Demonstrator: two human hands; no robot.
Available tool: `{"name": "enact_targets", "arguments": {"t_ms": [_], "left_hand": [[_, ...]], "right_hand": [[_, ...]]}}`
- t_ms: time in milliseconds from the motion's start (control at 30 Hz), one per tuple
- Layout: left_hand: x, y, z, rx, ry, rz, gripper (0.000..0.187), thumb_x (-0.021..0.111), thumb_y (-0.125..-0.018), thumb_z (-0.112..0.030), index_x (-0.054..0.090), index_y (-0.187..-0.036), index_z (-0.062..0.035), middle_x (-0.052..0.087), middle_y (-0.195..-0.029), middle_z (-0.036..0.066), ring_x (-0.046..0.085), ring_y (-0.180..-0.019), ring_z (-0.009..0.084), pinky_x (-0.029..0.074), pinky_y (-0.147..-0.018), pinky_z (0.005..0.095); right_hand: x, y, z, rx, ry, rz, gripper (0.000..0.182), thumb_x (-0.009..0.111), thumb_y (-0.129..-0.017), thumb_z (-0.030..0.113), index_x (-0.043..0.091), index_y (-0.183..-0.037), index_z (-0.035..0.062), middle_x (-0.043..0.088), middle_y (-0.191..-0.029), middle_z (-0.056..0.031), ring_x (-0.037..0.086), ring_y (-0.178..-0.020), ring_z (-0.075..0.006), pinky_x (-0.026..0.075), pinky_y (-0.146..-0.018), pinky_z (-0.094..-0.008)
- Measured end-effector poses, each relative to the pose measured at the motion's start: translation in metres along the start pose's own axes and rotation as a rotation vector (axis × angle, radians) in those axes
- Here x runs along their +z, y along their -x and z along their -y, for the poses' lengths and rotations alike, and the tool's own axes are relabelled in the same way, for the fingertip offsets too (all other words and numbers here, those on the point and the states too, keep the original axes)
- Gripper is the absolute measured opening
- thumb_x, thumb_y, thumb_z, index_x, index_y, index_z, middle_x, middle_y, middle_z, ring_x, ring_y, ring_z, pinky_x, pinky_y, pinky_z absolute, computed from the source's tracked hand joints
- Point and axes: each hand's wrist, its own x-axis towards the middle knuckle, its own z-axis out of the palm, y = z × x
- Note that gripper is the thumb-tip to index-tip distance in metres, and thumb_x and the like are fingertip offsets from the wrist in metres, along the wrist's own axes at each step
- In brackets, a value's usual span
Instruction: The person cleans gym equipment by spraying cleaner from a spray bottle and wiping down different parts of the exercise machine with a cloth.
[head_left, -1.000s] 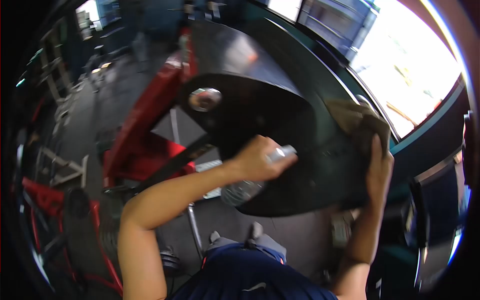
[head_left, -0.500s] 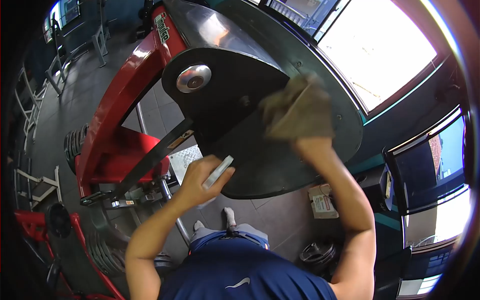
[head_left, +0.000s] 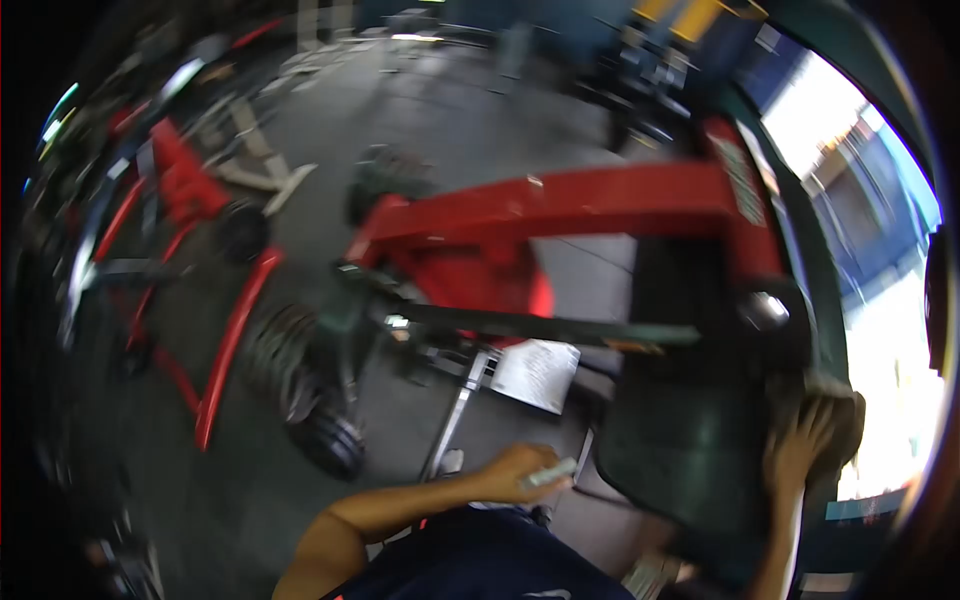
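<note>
My left hand (head_left: 520, 474) is closed around a pale, bar-shaped object (head_left: 549, 474), whose lower part is hidden by my hand. My right hand (head_left: 797, 450) lies over a brown cloth (head_left: 845, 425), its fingers spread across it. The cloth is against the right edge of the large dark panel (head_left: 690, 440) of a red-framed gym machine (head_left: 560, 205). A round silver cap (head_left: 765, 309) sits on the panel just above the cloth. Motion blurs the whole view.
A silver tread plate (head_left: 538, 375) sits beside the machine's base. Stacked weight plates (head_left: 325, 440) and another red-framed machine (head_left: 235, 345) stand to the left. Bright windows (head_left: 890, 350) line the right side. A yellow-topped machine (head_left: 690, 20) is at the back.
My view has swung left, so the machine now appears further right and turned. My right hand has moved with the cloth to the panel's edge. The left still grips the pale object.
</note>
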Motion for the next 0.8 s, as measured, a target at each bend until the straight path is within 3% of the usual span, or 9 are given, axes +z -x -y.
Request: {"name": "enact_targets", "arguments": {"t_ms": [67, 133, 233, 300, 400, 467, 600, 700, 800], "left_hand": [[-0.001, 0.000, -0.003, -0.034, -0.055, -0.019, 0.028, 0.071, -0.090, -0.030, 0.069, -0.088, -0.0028, 0.065, -0.081, 0.013, 0.064, -0.075, 0.0324, 0.049, -0.066, 0.0429], [-0.002, 0.002, -0.004, -0.037, -0.121, -0.006, 0.029, 0.070, -0.091, -0.031, 0.068, -0.087, -0.0023, 0.063, -0.080, 0.013, 0.063, -0.076, 0.0337, 0.049, -0.067, 0.0437], [0.001, -0.002, -0.021, -0.007, -0.128, 0.020, 0.031, 0.068, -0.092, -0.032, 0.066, -0.085, -0.0019, 0.061, -0.078, 0.013, 0.061, -0.077, 0.0347, 0.048, -0.067, 0.0448], [0.006, -0.010, -0.031, 0.026, -0.082, 0.019, 0.032, 0.067, -0.093, -0.032, 0.064, -0.084, -0.0013, 0.059, -0.077, 0.014, 0.060, -0.077, 0.0352, 0.048, -0.067, 0.0456], [0.006, -0.019, -0.048, 0.040, -0.084, 0.044, 0.032, 0.067, -0.091, -0.031, 0.064, -0.084, 0.0002, 0.059, -0.079, 0.015, 0.061, -0.080, 0.0364, 0.047, -0.069, 0.0468], [0.018, -0.023, -0.046, 0.122, -0.056, 0.011, 0.032, 0.067, -0.091, -0.030, 0.063, -0.082, 0.0006, 0.058, -0.077, 0.015, 0.060, -0.080, 0.0373, 0.046, -0.069, 0.0475], [0.020, -0.022, -0.065, 0.188, -0.111, 0.038, 0.033, 0.067, -0.090, -0.029, 0.062, -0.078, 0.0014, 0.057, -0.075, 0.016, 0.058, -0.076, 0.0379, 0.045, -0.064, 0.0479], [0.029, -0.021, -0.066, 0.230, -0.069, -0.013, 0.036, 0.067, -0.090, -0.030, 0.060, -0.075, 0.0015, 0.056, -0.073, 0.017, 0.058, -0.072, 0.0379, 0.043, -0.061, 0.0480], [0.028, -0.021, -0.073, 0.214, -0.042, 0.021, 0.037, 0.067, -0.091, -0.030, 0.058, -0.072, 0.0013, 0.055, -0.070, 0.017, 0.058, -0.069, 0.0381, 0.043, -0.059, 0.0481]], "right_hand": [[-0.050, 0.014, 0.047, -0.105, -0.105, 0.444, 0.081, 0.065, -0.082, 0.020, 0.031, -0.155, 0.0057, 0.017, -0.163, -0.0247, 0.008, -0.152, -0.0445, 0.008, -0.120, -0.0657], [-0.021, 0.000, 0.004, -0.046, -0.321, 0.542, 0.081, 0.064, -0.081, 0.017, 0.032, -0.155, 0.0077, 0.013, -0.165, -0.0233, 0.009, -0.153, -0.0406, 0.009, -0.120, -0.0646], [-0.081, -0.035, 0.013, -0.112, 0.254, -0.160, 0.045, 0.056, -0.098, 0.035, 0.060, -0.125, -0.0008, 0.061, -0.129, -0.0198, 0.059, -0.114, -0.0381, 0.043, -0.104, -0.0541], [-0.106, -0.023, 0.039, -0.229, 0.393, -0.370, 0.046, 0.054, -0.097, 0.035, 0.057, -0.130, 0.0021, 0.057, -0.134, -0.0193, 0.057, -0.118, -0.0392, 0.042, -0.106, -0.0542], [-0.074, 0.014, 0.053, -0.526, 0.395, 0.078, 0.048, 0.052, -0.098, 0.037, 0.055, -0.136, 0.0072, 0.053, -0.141, -0.0175, 0.054, -0.125, -0.0365, 0.041, -0.109, -0.0504], [-0.059, 0.010, 0.036, -0.425, 0.288, 0.167, 0.052, 0.053, -0.096, 0.039, 0.053, -0.139, 0.0088, 0.049, -0.145, -0.0180, 0.049, -0.128, -0.0416, 0.036, -0.109, -0.0559], [-0.018, -0.008, -0.015, -0.186, 0.302, 0.018, 0.062, 0.053, -0.092, 0.044, 0.048, -0.145, 0.0121, 0.041, -0.153, -0.0190, 0.039, -0.134, -0.0518, 0.027, -0.109, -0.0667], [-0.003, 0.008, -0.016, -0.155, 0.365, -0.025, 0.070, 0.053, -0.089, 0.048, 0.045, -0.150, 0.0146, 0.035, -0.158, -0.0198, 0.031, -0.138, -0.0594, 0.020, -0.109, -0.0749], [-0.039, 0.034, -0.006, -0.264, 0.248, 0.078, 0.055, 0.052, -0.095, 0.040, 0.051, -0.143, 0.0129, 0.046, -0.149, -0.0172, 0.043, -0.133, -0.0437, 0.031, -0.110, -0.0577]]}}
